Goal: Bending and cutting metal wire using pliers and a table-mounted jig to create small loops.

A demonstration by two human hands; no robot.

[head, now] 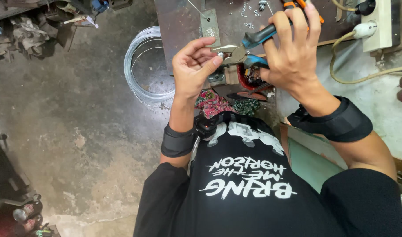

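Note:
My right hand grips pliers by their blue handles, the metal jaws pointing left. My left hand is right at those jaws, its fingertips pinched on something small there; the piece itself is too small to make out. Both hands hover over the near edge of a dark metal workbench. Several small bent wire pieces lie on the bench beyond the hands. Black bands wrap both my wrists.
A coil of silvery wire lies on the concrete floor left of the bench. A white power strip with plugs and tan cables sits at the upper right. A red container and patterned cloth are below the hands. Clutter fills the upper left.

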